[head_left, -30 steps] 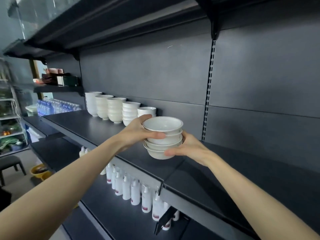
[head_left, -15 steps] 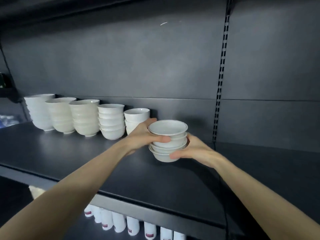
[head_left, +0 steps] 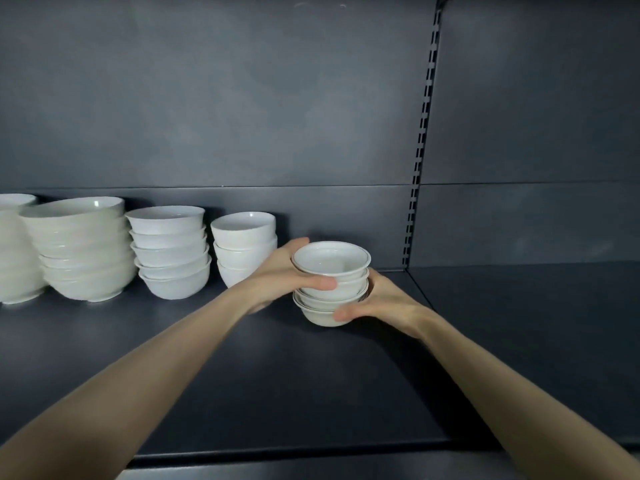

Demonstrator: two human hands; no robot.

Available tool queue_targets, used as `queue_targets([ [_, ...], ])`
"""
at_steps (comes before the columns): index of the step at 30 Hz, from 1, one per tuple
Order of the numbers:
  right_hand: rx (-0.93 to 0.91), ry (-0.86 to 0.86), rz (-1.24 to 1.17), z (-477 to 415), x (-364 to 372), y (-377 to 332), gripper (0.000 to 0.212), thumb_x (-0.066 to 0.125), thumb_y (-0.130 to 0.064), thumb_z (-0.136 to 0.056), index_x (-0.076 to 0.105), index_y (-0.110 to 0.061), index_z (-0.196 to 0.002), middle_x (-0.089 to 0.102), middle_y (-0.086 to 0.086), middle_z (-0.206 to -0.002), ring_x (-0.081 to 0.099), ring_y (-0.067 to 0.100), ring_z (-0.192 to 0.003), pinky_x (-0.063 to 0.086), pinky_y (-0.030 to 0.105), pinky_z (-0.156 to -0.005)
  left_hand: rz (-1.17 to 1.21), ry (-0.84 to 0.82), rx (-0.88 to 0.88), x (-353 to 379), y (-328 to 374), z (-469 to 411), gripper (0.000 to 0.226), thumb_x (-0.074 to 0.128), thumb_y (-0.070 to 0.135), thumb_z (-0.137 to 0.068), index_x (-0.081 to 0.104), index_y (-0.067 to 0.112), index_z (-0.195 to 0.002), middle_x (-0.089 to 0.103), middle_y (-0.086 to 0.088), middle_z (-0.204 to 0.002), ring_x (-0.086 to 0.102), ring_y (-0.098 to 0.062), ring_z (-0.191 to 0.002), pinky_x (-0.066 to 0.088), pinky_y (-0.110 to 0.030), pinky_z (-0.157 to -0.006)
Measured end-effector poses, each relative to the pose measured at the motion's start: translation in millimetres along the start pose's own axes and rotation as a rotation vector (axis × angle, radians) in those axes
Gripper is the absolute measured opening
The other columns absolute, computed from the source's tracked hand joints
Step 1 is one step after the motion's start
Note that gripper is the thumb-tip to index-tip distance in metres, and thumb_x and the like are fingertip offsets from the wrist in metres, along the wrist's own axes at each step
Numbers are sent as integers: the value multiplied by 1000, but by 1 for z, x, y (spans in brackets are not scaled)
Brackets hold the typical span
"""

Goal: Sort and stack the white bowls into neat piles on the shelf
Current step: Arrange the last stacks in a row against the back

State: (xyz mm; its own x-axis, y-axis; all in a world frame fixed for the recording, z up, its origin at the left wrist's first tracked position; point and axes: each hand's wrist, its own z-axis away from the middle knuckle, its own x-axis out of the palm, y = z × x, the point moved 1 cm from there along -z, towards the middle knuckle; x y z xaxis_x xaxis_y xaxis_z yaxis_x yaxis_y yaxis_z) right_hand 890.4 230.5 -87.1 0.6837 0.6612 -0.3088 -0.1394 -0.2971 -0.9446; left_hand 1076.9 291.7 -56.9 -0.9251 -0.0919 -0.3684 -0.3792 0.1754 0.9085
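Observation:
A small stack of white bowls [head_left: 330,268] with thin dark rim lines sits at the middle of the dark shelf [head_left: 311,382]. My left hand [head_left: 280,271] grips its left side, thumb across the front of the upper bowls. My right hand [head_left: 377,303] cups the right side and the bottom bowl. The stack's base is at or just above the shelf; I cannot tell which. To its left stand other piles of white bowls: a short pile [head_left: 242,247], a taller pile [head_left: 171,252], a wide pile [head_left: 81,247] and one cut off by the frame edge [head_left: 12,251].
The dark back wall [head_left: 242,98] rises right behind the piles. A slotted upright rail [head_left: 420,147] runs down it just right of the held stack. Bare shelf extends to the right [head_left: 519,323] and toward the front edge.
The view has closed in on the shelf. The held stack has moved back and down toward the shelf surface, close beside the short pile. Both hands keep the same hold.

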Motion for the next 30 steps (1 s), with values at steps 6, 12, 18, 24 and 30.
queue_targets([
  [6, 11, 24, 57, -8, -3, 1, 78, 84, 0, -62, 51, -28, -126, 69, -7, -117, 64, 6, -108, 51, 25, -92, 12, -24, -8, 0, -5, -12, 72, 87, 31, -44, 51, 34, -106, 67, 32, -90, 59, 17, -90, 47, -10, -81],
  [12, 25, 50, 114, -20, -9, 2, 64, 83, 3, -65, 56, -36, -108, 71, -14, -105, 65, -3, -97, 49, 9, -77, 35, 36, -14, -3, -15, -24, 135, 86, 44, -36, 19, 17, -150, 53, 24, -118, 49, -3, -120, 38, -20, -98],
  [18, 27, 90, 106, -33, -10, 4, 57, 79, 8, -69, 54, -34, -98, 66, -15, -96, 63, -15, -78, 46, 3, -66, 29, 201, 80, 0, -20, -26, 52, 84, 10, -68, 45, 35, -91, 57, 25, -94, 60, 16, -84, 45, -3, -69],
  [24, 66, 134, 97, -49, -10, 14, 69, 85, -3, -65, 49, -21, -121, 64, -12, -108, 62, -2, -96, 47, 6, -71, 50, 263, 114, -6, -29, -32, 47, 82, 38, -65, 59, 16, -101, 68, -1, -107, 66, -10, -100, 51, -21, -82],
  [30, 107, 139, 81, -67, -7, 22, 88, 89, -11, -61, 42, -17, -135, 62, -7, -120, 59, 4, -108, 46, 16, -85, 7, 306, 123, -10, -36, -37, 53, 75, 54, -63, 57, 21, -100, 66, -2, -110, 64, -11, -103, 52, -33, -93],
])
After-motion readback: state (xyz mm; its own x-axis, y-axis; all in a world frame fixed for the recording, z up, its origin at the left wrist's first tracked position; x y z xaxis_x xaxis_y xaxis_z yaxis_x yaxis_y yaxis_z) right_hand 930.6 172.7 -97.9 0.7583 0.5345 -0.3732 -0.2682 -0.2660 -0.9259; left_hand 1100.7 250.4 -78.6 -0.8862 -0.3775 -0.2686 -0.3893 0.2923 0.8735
